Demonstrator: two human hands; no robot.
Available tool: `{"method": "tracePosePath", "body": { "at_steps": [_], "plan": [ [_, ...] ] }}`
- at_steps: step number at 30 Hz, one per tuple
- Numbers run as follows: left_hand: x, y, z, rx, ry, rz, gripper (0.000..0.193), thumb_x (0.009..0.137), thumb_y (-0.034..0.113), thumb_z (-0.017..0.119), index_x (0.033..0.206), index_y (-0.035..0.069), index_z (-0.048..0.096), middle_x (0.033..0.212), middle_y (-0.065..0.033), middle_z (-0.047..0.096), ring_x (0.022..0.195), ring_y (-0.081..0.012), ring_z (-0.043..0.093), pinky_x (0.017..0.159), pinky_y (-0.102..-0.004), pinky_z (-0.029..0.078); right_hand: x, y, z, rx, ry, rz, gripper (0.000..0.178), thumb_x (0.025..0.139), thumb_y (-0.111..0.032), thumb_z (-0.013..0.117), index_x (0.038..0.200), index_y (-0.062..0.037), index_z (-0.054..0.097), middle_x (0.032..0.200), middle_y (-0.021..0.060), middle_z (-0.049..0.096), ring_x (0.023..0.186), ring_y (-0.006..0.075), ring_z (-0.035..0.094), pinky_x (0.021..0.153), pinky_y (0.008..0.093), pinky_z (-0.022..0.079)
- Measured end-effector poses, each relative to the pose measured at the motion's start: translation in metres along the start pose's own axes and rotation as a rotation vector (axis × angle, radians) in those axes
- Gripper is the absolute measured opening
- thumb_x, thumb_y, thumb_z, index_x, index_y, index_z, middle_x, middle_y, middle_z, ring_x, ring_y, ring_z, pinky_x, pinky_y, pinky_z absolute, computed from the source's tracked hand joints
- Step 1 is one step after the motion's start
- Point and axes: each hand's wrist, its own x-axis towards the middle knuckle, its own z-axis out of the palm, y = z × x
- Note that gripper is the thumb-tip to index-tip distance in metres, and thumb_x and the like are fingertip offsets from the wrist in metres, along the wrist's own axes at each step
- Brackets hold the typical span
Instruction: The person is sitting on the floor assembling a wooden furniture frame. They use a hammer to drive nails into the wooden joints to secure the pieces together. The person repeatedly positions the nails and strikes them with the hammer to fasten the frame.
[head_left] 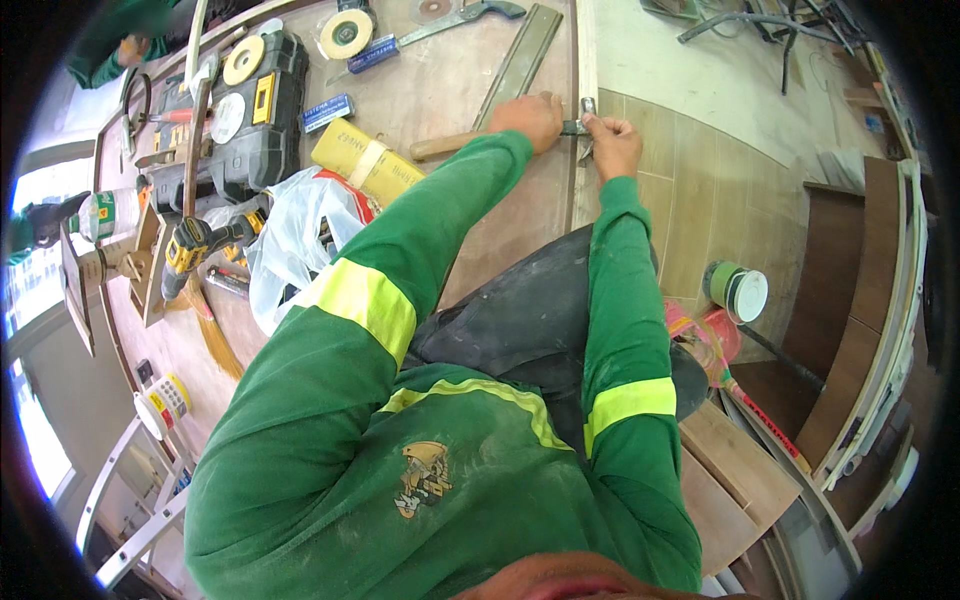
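A hammer with a wooden handle [443, 147] lies across the tabletop, its metal head [586, 106] over the pale wooden edge strip [587, 60]. My left hand [530, 120] is closed around the hammer near its head, and my left forearm crosses above the handle. On the other side of the head, my right hand [613, 145] is closed, thumb and fingertips pinched together against the metal. Whether a small piece sits between those fingertips cannot be made out. Just beyond my left hand lies a long metal bar [522, 65].
Left on the table are a yellow package [365, 163], white plastic bag [305, 235], cordless drill [195, 240] and black tool case [265, 120]. Beyond lies a handsaw [435, 30]. A can [748, 296] stands on the floor at right. Another person's hand [132, 50] appears top left.
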Motion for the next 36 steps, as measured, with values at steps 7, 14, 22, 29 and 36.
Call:
{"method": "tracePosePath", "body": {
  "at_steps": [7, 14, 22, 29, 36],
  "plan": [
    [-0.007, 0.005, -0.003, 0.045, 0.006, -0.005, 0.052, 0.110, 0.040, 0.032, 0.120, 0.004, 0.070, 0.111, -0.0230, 0.076, 0.103, -0.0423, 0.074, 0.092, -0.0559, 0.057, -0.009, -0.010, 0.005, 0.053, 0.019, 0.130, 0.039, 0.077, -0.028, 0.093, 0.081, 0.0010, 0.068, 0.077, 0.0094, 0.070, 0.070, 0.0176, 0.063, 0.067, 0.0351, 0.054],
    [-0.004, -0.003, 0.011, 0.008, 0.035, 0.014, 0.052, 0.110, 0.040, 0.033, 0.117, 0.006, 0.070, 0.107, -0.0229, 0.077, 0.098, -0.0446, 0.074, 0.088, -0.0567, 0.057, -0.013, 0.000, 0.002, 0.060, 0.023, 0.119, 0.041, 0.080, -0.032, 0.091, 0.085, 0.0031, 0.070, 0.081, 0.0108, 0.071, 0.072, 0.0179, 0.064, 0.069, 0.0347, 0.054],
    [-0.003, -0.003, 0.015, 0.007, 0.022, 0.029, 0.052, 0.111, 0.040, 0.031, 0.117, 0.006, 0.069, 0.107, -0.0224, 0.077, 0.098, -0.0458, 0.073, 0.090, -0.0564, 0.057, -0.016, 0.010, 0.001, 0.036, 0.098, 0.120, 0.041, 0.080, -0.030, 0.092, 0.087, 0.0047, 0.072, 0.080, 0.0100, 0.071, 0.072, 0.0180, 0.063, 0.069, 0.0351, 0.053],
    [0.000, -0.009, 0.023, 0.005, 0.038, 0.035, 0.054, 0.110, 0.042, 0.030, 0.119, 0.006, 0.070, 0.111, -0.0214, 0.077, 0.099, -0.0459, 0.073, 0.091, -0.0566, 0.057, -0.025, 0.014, 0.000, -0.030, 0.134, 0.101, 0.041, 0.079, -0.031, 0.091, 0.082, 0.0036, 0.070, 0.079, 0.0153, 0.073, 0.073, 0.0221, 0.067, 0.068, 0.0379, 0.056],
    [0.007, -0.006, 0.019, 0.083, 0.033, 0.051, 0.047, 0.110, 0.038, 0.034, 0.116, 0.005, 0.066, 0.109, -0.0194, 0.076, 0.098, -0.0441, 0.073, 0.084, -0.0546, 0.059, -0.012, 0.026, -0.002, -0.029, 0.139, 0.102, 0.042, 0.075, -0.030, 0.094, 0.081, 0.0041, 0.069, 0.080, 0.0153, 0.073, 0.075, 0.0208, 0.067, 0.073, 0.0378, 0.056]
  ]
}}
